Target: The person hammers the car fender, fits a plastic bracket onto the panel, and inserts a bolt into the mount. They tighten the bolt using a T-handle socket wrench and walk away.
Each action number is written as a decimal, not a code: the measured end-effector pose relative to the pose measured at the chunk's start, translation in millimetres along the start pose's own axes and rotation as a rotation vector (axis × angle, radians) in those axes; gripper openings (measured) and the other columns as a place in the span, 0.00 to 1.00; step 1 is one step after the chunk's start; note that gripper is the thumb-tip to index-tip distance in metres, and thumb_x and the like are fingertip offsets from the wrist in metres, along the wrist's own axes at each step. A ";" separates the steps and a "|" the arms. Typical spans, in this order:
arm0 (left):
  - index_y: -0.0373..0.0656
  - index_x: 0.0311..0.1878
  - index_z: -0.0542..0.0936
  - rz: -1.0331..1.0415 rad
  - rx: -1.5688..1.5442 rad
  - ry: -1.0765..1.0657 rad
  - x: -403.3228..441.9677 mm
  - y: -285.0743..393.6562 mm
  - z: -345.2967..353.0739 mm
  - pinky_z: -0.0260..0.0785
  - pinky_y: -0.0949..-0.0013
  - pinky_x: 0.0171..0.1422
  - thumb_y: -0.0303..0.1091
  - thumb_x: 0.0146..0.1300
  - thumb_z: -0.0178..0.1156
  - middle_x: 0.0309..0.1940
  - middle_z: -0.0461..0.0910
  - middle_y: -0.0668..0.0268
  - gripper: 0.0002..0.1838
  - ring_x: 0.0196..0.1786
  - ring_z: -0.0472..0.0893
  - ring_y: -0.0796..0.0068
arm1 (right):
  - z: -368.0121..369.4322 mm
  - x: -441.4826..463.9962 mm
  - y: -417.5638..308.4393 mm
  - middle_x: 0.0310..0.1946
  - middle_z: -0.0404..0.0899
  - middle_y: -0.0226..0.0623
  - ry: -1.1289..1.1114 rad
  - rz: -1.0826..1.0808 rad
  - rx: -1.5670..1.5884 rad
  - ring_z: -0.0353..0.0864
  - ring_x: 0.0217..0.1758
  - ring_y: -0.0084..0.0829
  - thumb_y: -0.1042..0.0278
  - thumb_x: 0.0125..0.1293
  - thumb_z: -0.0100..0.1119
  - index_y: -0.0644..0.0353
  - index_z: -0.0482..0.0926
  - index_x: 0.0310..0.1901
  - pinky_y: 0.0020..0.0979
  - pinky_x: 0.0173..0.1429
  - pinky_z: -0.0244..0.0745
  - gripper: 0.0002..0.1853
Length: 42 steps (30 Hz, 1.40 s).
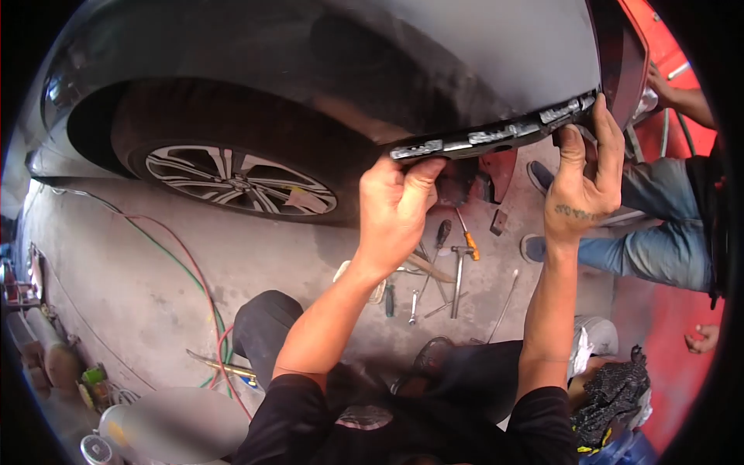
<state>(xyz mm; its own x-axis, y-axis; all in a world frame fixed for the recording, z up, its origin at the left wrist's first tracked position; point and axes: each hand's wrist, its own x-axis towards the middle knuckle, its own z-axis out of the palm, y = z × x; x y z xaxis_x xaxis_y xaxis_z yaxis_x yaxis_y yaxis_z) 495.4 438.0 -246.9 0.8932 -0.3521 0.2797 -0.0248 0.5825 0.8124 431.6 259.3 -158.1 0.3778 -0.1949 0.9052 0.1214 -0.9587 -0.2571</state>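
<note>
A long black bracket strip [504,138] with shiny, silvery ragged patches along its upper face lies against the lower edge of the grey car body panel [496,54]. My left hand [397,200] pinches the strip's left end, thumb underneath. Near its right end, my right hand [585,174] grips the strip between thumb and raised fingers. Whether the strip is fixed to the panel, I cannot tell. Left of my left hand is the car wheel [240,182] with its dark tyre and silver spokes.
On the floor below lie a hammer [457,283], an orange-handled screwdriver [471,246], a wrench [413,306] and other tools. Red and green hoses [186,267] cross at left. Another person's jeans-clad legs [659,232] are at right. A black plastic bag [616,399] sits lower right.
</note>
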 end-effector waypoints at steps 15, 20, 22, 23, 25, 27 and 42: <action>0.32 0.51 0.85 0.368 0.006 0.157 -7.4 -11.6 -0.5 0.70 0.81 0.32 0.19 0.67 0.68 0.32 0.89 0.65 0.10 0.30 0.79 0.90 | 13.4 -42.4 -70.0 0.80 0.50 0.51 -0.211 0.109 -0.004 0.75 0.69 0.46 0.73 0.59 0.78 0.58 0.61 0.79 0.42 0.66 0.80 0.48; 0.32 0.51 0.85 0.337 -0.078 0.126 -6.5 -21.1 -2.1 0.74 0.74 0.31 0.16 0.63 0.68 0.28 0.87 0.58 0.13 0.27 0.84 0.78 | 14.9 -47.3 -69.7 0.81 0.47 0.52 -0.209 0.188 0.067 0.77 0.69 0.48 0.75 0.60 0.78 0.60 0.59 0.80 0.42 0.68 0.79 0.49; 0.32 0.52 0.85 0.335 -0.102 0.125 -6.0 -19.2 -2.2 0.74 0.74 0.30 0.16 0.62 0.68 0.28 0.87 0.59 0.14 0.26 0.84 0.78 | 14.4 -47.8 -69.3 0.82 0.46 0.52 -0.205 0.194 0.082 0.76 0.69 0.48 0.75 0.60 0.78 0.60 0.59 0.80 0.42 0.68 0.79 0.49; 0.32 0.52 0.85 0.334 -0.097 0.124 -5.2 -20.0 -2.6 0.73 0.74 0.30 0.16 0.62 0.68 0.28 0.87 0.59 0.14 0.26 0.83 0.78 | 16.1 -48.2 -70.1 0.82 0.46 0.52 -0.203 0.183 0.072 0.76 0.70 0.48 0.74 0.60 0.78 0.60 0.59 0.80 0.42 0.69 0.78 0.49; 0.32 0.51 0.85 0.333 -0.081 0.122 -5.3 -22.4 -3.9 0.73 0.74 0.30 0.17 0.63 0.68 0.27 0.87 0.59 0.13 0.25 0.83 0.78 | 19.1 -50.0 -71.1 0.83 0.46 0.53 -0.188 0.186 0.082 0.74 0.72 0.49 0.74 0.60 0.78 0.62 0.59 0.79 0.43 0.72 0.75 0.48; 0.31 0.50 0.85 0.337 -0.103 0.119 -3.0 -26.1 -5.0 0.73 0.73 0.30 0.17 0.62 0.69 0.27 0.87 0.59 0.12 0.25 0.83 0.79 | 21.9 -52.0 -70.2 0.83 0.46 0.53 -0.191 0.131 0.018 0.73 0.72 0.50 0.74 0.60 0.78 0.63 0.60 0.78 0.44 0.73 0.74 0.48; 0.31 0.46 0.83 0.315 0.080 0.122 0.0 -7.2 -10.9 0.67 0.70 0.24 0.28 0.66 0.72 0.17 0.78 0.59 0.11 0.18 0.77 0.76 | 31.0 -55.4 -63.1 0.81 0.52 0.59 -0.093 -0.026 -0.154 0.61 0.80 0.53 0.62 0.61 0.79 0.65 0.65 0.75 0.47 0.77 0.67 0.45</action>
<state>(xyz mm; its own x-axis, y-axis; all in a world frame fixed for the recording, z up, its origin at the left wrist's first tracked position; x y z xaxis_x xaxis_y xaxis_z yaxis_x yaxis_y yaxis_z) 500.5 441.8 -258.3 0.8832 -0.0712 0.4636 -0.3385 0.5875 0.7350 431.4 337.0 -202.6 0.4602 -0.1564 0.8739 -0.0073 -0.9850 -0.1724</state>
